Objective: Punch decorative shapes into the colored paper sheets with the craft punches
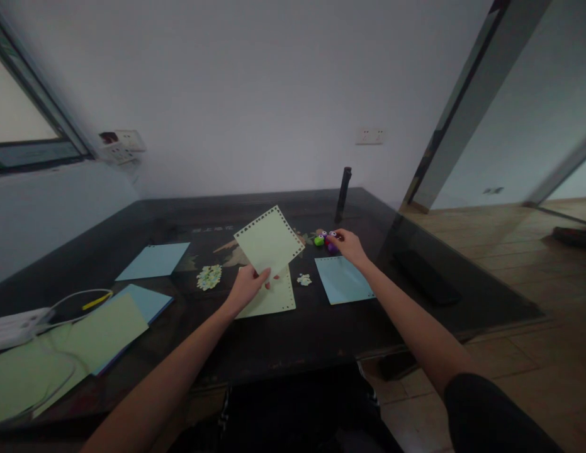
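My left hand [247,288] pinches the lower corner of a pale yellow-green sheet [270,239], tilted up off the table. Rows of punched holes run along its two upper edges. Below it lies another yellow-green sheet [276,301], with holes along its right and bottom edges. My right hand [351,246] has its fingers closed at a cluster of small green, purple and red figures with round white eyes [326,240]; it seems to grip a purple one, partly hidden by the fingers. A light blue sheet [342,281] lies just under that hand.
Paper bits form a larger pile [209,277] and a smaller pile [304,279]. Farther left are a blue sheet [155,261], stacked coloured paper [118,321] and a white power strip [16,328] with a cable. A black upright stick [343,194] stands at the back.
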`<state>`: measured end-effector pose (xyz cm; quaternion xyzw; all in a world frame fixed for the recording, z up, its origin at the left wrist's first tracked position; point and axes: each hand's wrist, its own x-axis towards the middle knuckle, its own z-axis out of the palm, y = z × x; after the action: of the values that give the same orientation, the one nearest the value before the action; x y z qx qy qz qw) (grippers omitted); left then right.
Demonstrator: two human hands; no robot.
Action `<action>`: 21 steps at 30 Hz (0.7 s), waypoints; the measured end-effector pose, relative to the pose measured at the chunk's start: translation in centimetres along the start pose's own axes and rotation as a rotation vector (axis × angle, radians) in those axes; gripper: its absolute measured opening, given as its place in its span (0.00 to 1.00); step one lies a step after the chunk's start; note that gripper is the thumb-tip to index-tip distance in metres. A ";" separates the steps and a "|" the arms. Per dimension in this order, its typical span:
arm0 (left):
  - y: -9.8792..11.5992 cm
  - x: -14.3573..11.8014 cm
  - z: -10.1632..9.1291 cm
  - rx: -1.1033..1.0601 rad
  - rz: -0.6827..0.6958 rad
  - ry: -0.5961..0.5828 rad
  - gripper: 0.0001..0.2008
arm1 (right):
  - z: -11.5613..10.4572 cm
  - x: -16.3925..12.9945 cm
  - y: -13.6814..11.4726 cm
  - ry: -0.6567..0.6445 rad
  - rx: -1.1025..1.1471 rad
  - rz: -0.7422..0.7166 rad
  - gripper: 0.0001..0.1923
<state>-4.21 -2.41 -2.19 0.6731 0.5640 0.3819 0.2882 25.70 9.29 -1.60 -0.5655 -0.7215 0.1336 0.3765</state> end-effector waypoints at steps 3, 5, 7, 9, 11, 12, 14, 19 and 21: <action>-0.3 0.1 0.1 -0.003 0.009 -0.002 0.17 | 1.3 -0.1 -0.4 -0.062 -0.267 -0.107 0.13; -0.7 0.1 0.2 -0.008 0.017 -0.005 0.17 | 2.1 -0.1 -0.6 -0.083 -0.415 -0.140 0.14; -1.0 0.2 0.2 -0.011 0.024 -0.013 0.17 | 2.7 -0.2 -0.8 -0.099 -0.499 -0.143 0.14; -1.1 0.2 0.3 -0.014 0.021 -0.012 0.17 | 3.0 -0.3 -0.9 -0.107 -0.542 -0.146 0.14; -0.8 0.2 0.3 -0.015 0.009 -0.007 0.17 | 3.0 -0.5 -0.9 -0.101 -0.563 -0.154 0.14; -0.7 0.1 0.3 -0.014 0.002 -0.005 0.17 | 3.0 -0.6 -0.8 -0.095 -0.567 -0.157 0.13; -0.4 0.1 0.3 -0.021 -0.011 -0.010 0.16 | 3.0 -0.7 -0.8 -0.078 -0.556 -0.159 0.13; -0.2 0.1 0.3 -0.069 -0.038 -0.044 0.17 | 2.3 -0.2 -1.1 0.006 -0.366 -0.130 0.12; -0.3 0.1 0.3 -0.100 -0.035 -0.074 0.18 | 1.9 0.0 -1.7 -0.017 -0.148 -0.113 0.12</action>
<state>-4.09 -2.27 -2.60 0.6616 0.5448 0.3795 0.3486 23.16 9.19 -1.83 -0.5488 -0.7635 0.0632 0.3346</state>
